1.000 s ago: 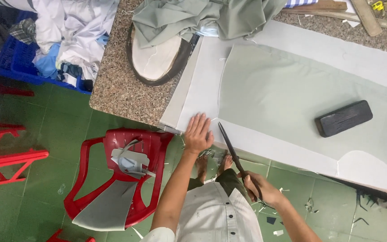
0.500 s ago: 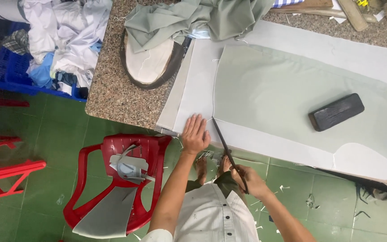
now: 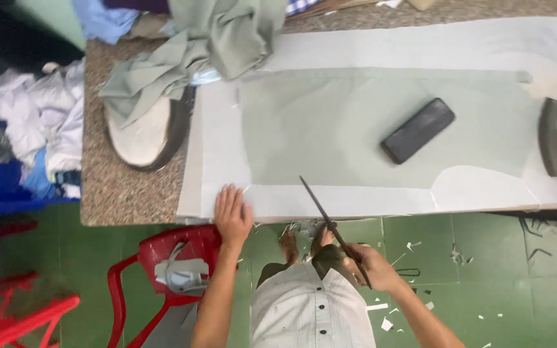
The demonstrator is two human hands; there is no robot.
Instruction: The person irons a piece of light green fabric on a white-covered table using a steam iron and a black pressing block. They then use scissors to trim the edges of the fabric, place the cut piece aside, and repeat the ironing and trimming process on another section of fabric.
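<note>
Left hand [image 3: 232, 214] flat on white fabric [image 3: 227, 161] at table edge. Right hand [image 3: 370, 265] grips scissors [image 3: 330, 225], blades over the fabric.

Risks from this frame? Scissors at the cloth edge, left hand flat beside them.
1. The left hand presses the white fabric close to the scissors; a slip of the blades might nick a finger.
2. Only the dark block weighs down the green piece, far from the blades, so the layers may shift and the cut wander.
3. The right hand works off the table edge, above bare feet; dropped scissors could hit them.
</note>
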